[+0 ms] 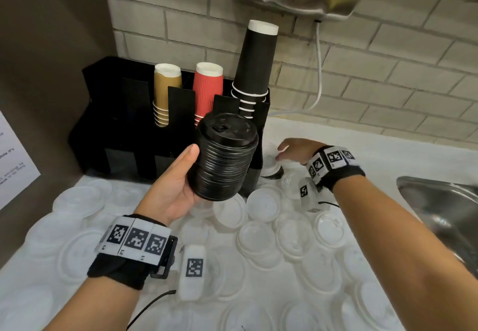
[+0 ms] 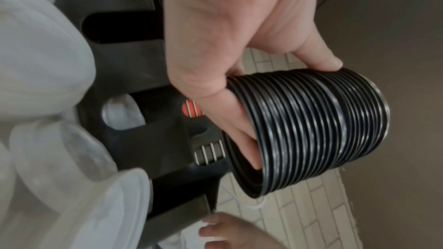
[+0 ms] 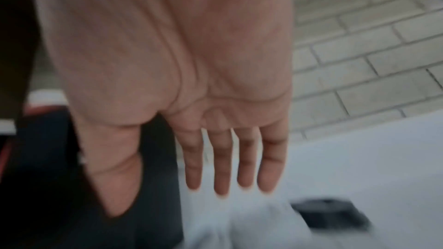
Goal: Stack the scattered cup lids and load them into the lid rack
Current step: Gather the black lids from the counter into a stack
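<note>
The left hand [image 1: 170, 191] is holding a tall stack of black lids [image 1: 223, 157] up in the air in front of the black rack [image 1: 129, 134]. Its fingers are wrapping around the stack's lower part, and the thumb is pressing against the side. In the left wrist view the fingers [image 2: 242, 132] are curling under the stack's open bottom end while the thumb is lying across the ribbed side of the stack of black lids [image 2: 311, 126]. The stack is tilting slightly, top lid facing up and toward the wall.

The right hand [image 1: 297, 149] is reaching out to the right of the rack, low over the counter [image 1: 349, 136]. In the right wrist view its fingers [image 3: 223, 158] are stretching out straight and close together, holding nothing. A single black lid [image 3: 330, 213] is lying on the counter just beyond them, blurred.

The rack is standing against the brick wall [image 1: 362, 85], carrying a stack of gold cups [image 1: 165, 92], a stack of red cups [image 1: 208, 87] and a taller stack of black cups [image 1: 256, 61] in its back slots. Many clear lids [image 1: 263, 204] are lying scattered and overlapping on the counter in front of the rack. A metal sink [image 1: 445, 201] is sitting at the right edge.
</note>
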The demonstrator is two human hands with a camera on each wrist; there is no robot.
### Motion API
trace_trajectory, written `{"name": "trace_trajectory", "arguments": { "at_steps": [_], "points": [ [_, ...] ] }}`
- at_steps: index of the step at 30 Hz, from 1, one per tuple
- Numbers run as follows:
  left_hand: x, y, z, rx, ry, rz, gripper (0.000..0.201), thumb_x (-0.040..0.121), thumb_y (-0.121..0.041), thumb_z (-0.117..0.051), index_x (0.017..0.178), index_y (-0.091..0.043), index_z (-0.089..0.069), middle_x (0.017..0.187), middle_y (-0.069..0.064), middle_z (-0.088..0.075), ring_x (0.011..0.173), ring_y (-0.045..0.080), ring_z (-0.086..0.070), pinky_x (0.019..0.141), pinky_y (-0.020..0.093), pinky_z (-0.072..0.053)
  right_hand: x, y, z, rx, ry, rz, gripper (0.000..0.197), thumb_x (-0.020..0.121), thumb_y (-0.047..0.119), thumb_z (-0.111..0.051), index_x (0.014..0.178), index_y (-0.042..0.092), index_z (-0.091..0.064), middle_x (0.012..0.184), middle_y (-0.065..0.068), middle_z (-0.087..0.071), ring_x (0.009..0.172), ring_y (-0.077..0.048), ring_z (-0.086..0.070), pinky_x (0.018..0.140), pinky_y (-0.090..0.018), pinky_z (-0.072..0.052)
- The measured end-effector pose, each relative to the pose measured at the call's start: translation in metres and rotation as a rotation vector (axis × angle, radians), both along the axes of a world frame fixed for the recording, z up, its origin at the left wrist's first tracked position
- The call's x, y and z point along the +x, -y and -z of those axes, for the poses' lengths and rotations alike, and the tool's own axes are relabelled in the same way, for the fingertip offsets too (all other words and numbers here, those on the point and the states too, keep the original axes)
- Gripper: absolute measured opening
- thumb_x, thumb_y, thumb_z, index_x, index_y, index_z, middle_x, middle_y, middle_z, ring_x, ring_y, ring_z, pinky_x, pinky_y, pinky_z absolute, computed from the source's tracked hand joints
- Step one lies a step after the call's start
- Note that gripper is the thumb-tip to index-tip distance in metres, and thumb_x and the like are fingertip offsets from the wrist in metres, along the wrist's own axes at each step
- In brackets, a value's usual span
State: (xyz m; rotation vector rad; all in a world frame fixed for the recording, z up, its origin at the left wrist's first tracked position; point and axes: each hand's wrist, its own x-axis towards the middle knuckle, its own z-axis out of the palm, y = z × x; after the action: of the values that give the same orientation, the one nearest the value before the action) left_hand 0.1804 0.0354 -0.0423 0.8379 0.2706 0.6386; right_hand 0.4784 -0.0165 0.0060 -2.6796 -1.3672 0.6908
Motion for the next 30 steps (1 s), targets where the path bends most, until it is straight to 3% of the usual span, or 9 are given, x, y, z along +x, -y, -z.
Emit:
{"name": "trace_trajectory", "arguments": {
  "at_steps": [2,4,11,16,18,20,24,27,30],
  "points": [
    [-0.003,-0.003,0.002,-0.005,-0.005,-0.021,0.071,0.067,-0.05,-0.073,0.128,-0.016,-0.058,0.129,0.01,-0.064,0.119,0.025,-0.061,0.08,0.036,-0.057,-0.001,-0.01,0.021,-0.107,0.112,-0.081,0.067,0.085,0.044,-0.065,0.143,0.025,-0.037,0.143,-0.005,-0.044,0.127,-0.026,-0.046,0.101,-0.034,-0.037],
    [-0.005,-0.005,0.004,-0.01,-0.017,-0.034,0.07,0.065,-0.051,-0.074,0.125,-0.017,-0.06,0.127,0.01,-0.065,0.118,0.025,-0.062,0.079,0.035,-0.057,-0.005,-0.019,0.034,-0.127,0.189,-0.147,0.081,0.081,0.049,-0.068,0.148,0.026,-0.028,0.147,-0.005,-0.041,0.133,-0.03,-0.039,0.104,-0.038,-0.034],
    [-0.008,-0.009,0.006,0.001,-0.055,-0.066,0.06,0.062,-0.052,-0.076,0.114,-0.022,-0.069,0.121,0.006,-0.068,0.112,0.021,-0.066,0.075,0.035,-0.058,-0.007,-0.034,0.056,-0.136,0.328,-0.198,0.082,0.077,0.048,-0.071,0.144,0.022,-0.034,0.135,-0.005,-0.053,0.129,-0.03,-0.041,0.098,-0.04,-0.039],
    [-0.009,-0.011,0.009,0.01,-0.06,-0.07,0.069,0.061,-0.054,-0.079,0.12,-0.02,-0.065,0.125,0.007,-0.067,0.115,0.023,-0.064,0.077,0.037,-0.058,0.016,-0.03,0.026,-0.234,0.145,-0.182,0.106,0.041,0.06,-0.071,0.138,0.041,-0.032,0.134,0.003,-0.051,0.114,-0.022,-0.055,0.096,-0.04,-0.047],
    [-0.007,-0.01,0.01,0.009,-0.069,-0.064,0.077,0.059,-0.056,-0.081,0.124,-0.018,-0.062,0.127,0.008,-0.065,0.117,0.024,-0.062,0.079,0.038,-0.057,0.022,-0.028,0.015,-0.323,0.183,-0.217,0.116,0.038,0.068,-0.074,0.141,0.046,-0.025,0.134,0.008,-0.05,0.116,-0.022,-0.055,0.095,-0.039,-0.047],
    [-0.004,-0.009,0.011,-0.001,-0.069,-0.053,0.081,0.057,-0.056,-0.084,0.124,-0.018,-0.062,0.127,0.008,-0.065,0.118,0.024,-0.062,0.08,0.038,-0.057,0.02,-0.032,0.017,-0.314,0.202,-0.243,0.111,0.049,0.067,-0.075,0.144,0.04,-0.025,0.137,0.008,-0.048,0.122,-0.022,-0.051,0.096,-0.036,-0.043],
    [0.0,-0.007,0.01,0.011,-0.074,-0.046,0.081,0.059,-0.056,-0.084,0.126,-0.017,-0.062,0.129,0.009,-0.063,0.119,0.024,-0.061,0.082,0.038,-0.057,0.001,-0.047,0.049,-0.153,0.27,-0.257,0.061,0.079,0.045,-0.067,0.134,0.027,-0.05,0.135,-0.002,-0.056,0.121,-0.025,-0.054,0.092,-0.03,-0.039],
    [-0.003,-0.009,0.009,0.018,-0.084,-0.049,0.081,0.061,-0.055,-0.082,0.128,-0.017,-0.06,0.13,0.01,-0.063,0.12,0.025,-0.061,0.082,0.038,-0.057,-0.005,-0.045,0.074,-0.102,0.41,-0.302,0.051,0.082,0.049,-0.062,0.128,0.028,-0.055,0.129,-0.003,-0.061,0.118,-0.028,-0.056,0.091,-0.031,-0.041],
    [-0.005,-0.011,0.008,0.019,-0.084,-0.06,0.075,0.061,-0.055,-0.081,0.124,-0.019,-0.063,0.128,0.009,-0.065,0.118,0.024,-0.062,0.08,0.038,-0.057,0.006,-0.043,0.082,-0.138,0.56,-0.378,0.053,0.074,0.062,-0.053,0.121,0.038,-0.051,0.115,0.0,-0.066,0.103,-0.032,-0.06,0.085,-0.037,-0.046]
  ]
}}
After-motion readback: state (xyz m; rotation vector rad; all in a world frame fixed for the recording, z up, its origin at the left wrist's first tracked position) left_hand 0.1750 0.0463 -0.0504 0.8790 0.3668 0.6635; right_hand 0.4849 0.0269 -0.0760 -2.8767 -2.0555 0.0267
